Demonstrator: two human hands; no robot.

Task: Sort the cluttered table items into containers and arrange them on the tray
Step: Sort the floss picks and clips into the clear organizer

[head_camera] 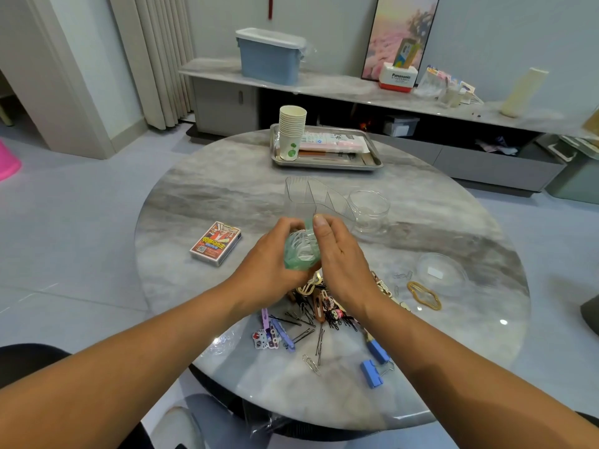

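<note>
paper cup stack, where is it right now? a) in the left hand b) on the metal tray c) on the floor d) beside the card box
b: the paper cup stack stands on the left end of the metal tray at the far side of the table, away from both hands.

Hands [301, 254] hide green item's [299, 254] lower part

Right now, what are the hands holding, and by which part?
Both hands grip a small green-and-white object: the left hand wraps its left side, the right hand its right side, thumb on top. What it is cannot be told.
</note>
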